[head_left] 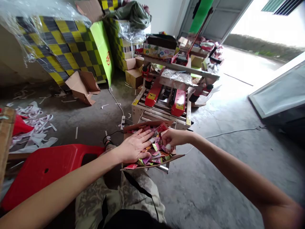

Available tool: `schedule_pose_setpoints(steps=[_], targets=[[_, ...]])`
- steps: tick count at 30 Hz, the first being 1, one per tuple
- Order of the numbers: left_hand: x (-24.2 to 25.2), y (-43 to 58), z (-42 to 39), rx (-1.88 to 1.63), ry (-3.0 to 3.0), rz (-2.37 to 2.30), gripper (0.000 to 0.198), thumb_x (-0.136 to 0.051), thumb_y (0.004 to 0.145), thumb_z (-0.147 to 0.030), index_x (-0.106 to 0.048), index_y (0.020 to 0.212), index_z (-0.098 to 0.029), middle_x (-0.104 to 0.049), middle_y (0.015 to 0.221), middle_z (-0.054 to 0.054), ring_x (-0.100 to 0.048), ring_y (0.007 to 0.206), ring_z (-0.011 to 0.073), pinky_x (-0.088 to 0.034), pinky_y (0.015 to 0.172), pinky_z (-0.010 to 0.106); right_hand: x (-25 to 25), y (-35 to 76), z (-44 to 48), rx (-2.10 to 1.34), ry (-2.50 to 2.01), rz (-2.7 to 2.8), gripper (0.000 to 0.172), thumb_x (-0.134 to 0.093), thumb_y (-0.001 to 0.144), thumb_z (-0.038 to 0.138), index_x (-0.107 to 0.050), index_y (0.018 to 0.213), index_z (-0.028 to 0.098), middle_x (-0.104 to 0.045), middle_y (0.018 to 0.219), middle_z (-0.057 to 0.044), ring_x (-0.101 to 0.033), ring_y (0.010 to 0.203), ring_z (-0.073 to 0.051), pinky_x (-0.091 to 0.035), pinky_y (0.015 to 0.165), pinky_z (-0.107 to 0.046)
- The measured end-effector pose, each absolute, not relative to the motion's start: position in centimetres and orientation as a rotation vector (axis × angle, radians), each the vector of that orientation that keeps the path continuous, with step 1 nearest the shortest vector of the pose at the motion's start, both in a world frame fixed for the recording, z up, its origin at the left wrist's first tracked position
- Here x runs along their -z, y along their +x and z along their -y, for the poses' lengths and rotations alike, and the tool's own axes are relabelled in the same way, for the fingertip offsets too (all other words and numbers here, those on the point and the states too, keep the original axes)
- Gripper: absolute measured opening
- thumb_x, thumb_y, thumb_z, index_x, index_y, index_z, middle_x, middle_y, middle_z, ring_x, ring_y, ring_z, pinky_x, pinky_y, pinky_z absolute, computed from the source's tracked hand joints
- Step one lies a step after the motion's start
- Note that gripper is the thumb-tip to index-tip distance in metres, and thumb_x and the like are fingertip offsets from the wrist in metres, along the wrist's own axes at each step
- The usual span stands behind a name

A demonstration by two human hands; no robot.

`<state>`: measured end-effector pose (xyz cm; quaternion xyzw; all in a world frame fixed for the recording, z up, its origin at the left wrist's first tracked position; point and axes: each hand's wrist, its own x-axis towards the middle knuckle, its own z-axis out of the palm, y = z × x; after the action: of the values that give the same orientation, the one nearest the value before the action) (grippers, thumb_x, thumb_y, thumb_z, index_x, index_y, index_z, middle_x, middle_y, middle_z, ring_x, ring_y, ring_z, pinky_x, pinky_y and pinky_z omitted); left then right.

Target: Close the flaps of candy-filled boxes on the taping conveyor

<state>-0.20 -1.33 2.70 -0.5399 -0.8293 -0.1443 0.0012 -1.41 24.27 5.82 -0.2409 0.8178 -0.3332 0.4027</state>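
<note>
Over lap | cardboard box (176, 156) of bright sachets (157, 150) | left hand (134, 147) flat on them | right hand (175, 138) seemingly pinching one

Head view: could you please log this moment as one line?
left hand flat on packets | right hand gripping packets | box on lap

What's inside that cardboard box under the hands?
Small colourful packets fill the cardboard box. The left hand lies flat on them, the right hand pinches some. Anything under the hands and top layer is hidden.
</note>
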Motion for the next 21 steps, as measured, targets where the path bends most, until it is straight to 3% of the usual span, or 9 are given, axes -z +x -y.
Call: schedule_pose_setpoints(steps=[2,5,8,10,12,14,18,21], targets=[[-1.3,-0.5,0.3,0.399,-1.630,2.685,0.064,-0.041,0.088,-0.055,-0.036,0.140,-0.019,-0.023,0.152,0.012,-0.017,0.141,0.0262,-0.012,0.115,0.043,-4.7,-2.2,-22.2,0.525,-0.642,-2.226,0.004,-0.067,0.060,0.013,-0.064,0.059,0.015,-0.059,0.054,0.002,-0.050,0.050,-0.010,-0.037,0.048,-0.019],[-0.1,-0.8,-0.4,0.321,-1.565,2.759,0.065,-0.045,0.086,-0.056,-0.040,0.137,-0.015,-0.025,0.151,0.015,-0.022,0.139,0.0272,-0.015,0.114,0.042,-4.0,-2.8,-20.8,0.289,-0.627,-2.294,0.011,-0.061,0.060,0.008,-0.062,0.051,0.015,-0.050,0.040,0.003,-0.045,0.042,-0.010,-0.033,0.045,-0.021],[-0.1,-0.8,-0.4,0.302,-1.521,2.771,0.064,-0.046,0.086,-0.054,-0.041,0.137,-0.017,-0.029,0.150,0.013,-0.026,0.138,0.0265,-0.018,0.113,0.041,-5.1,-2.3,-21.6,0.402,-0.661,-2.195,0.008,-0.063,0.070,0.021,-0.067,0.066,0.015,-0.061,0.054,0.001,-0.053,0.051,-0.011,-0.037,0.050,-0.021],[-0.3,-0.6,-0.4,0.335,-1.477,2.760,0.063,-0.047,0.085,-0.055,-0.043,0.135,-0.018,-0.029,0.150,0.012,-0.027,0.138,0.0263,-0.018,0.114,0.041,-6.4,-1.2,-22.7,0.530,-0.682,-2.070,0.032,-0.069,0.070,0.037,-0.067,0.091,0.014,-0.068,0.075,-0.003,-0.059,0.066,-0.015,-0.042,0.057,-0.021],[-0.5,-0.4,-0.5,0.394,-1.437,2.761,0.064,-0.047,0.084,-0.057,-0.044,0.134,-0.018,-0.028,0.150,0.012,-0.025,0.139,0.0256,-0.016,0.115,0.041,-7.4,0.0,-23.9,0.598,-0.656,-2.039,0.064,-0.076,0.060,0.047,-0.060,0.111,0.013,-0.068,0.092,-0.007,-0.060,0.079,-0.019,-0.045,0.064,-0.023],[-0.4,-0.3,-0.8,0.491,-1.353,2.819,0.068,-0.044,0.084,-0.061,-0.042,0.136,-0.017,-0.026,0.151,0.011,-0.021,0.140,0.0259,-0.013,0.115,0.042,-7.9,0.9,-24.8,0.630,-0.595,-2.084,0.074,-0.078,0.058,0.049,-0.055,0.120,0.015,-0.067,0.097,-0.008,-0.061,0.085,-0.020,-0.045,0.068,-0.024],[-0.5,0.2,-1.6,0.902,-1.073,3.102,0.067,-0.023,0.091,-0.059,-0.028,0.144,-0.019,-0.022,0.152,0.009,-0.015,0.141,0.0269,-0.016,0.114,0.047,-7.5,-0.1,-26.1,0.669,-0.637,-2.188,0.040,-0.064,0.077,0.043,-0.063,0.111,0.022,-0.068,0.096,-0.003,-0.061,0.086,-0.018,-0.044,0.074,-0.025],[-0.4,2.1,-2.7,1.248,-0.820,3.201,0.080,-0.043,0.084,-0.060,-0.017,0.147,-0.018,-0.015,0.153,0.012,-0.008,0.140,0.0339,-0.019,0.112,0.052,-6.6,-2.2,-26.6,0.551,-0.727,-2.448,0.022,-0.064,0.077,0.035,-0.069,0.093,0.020,-0.067,0.088,-0.002,-0.060,0.079,-0.018,-0.044,0.073,-0.027]])
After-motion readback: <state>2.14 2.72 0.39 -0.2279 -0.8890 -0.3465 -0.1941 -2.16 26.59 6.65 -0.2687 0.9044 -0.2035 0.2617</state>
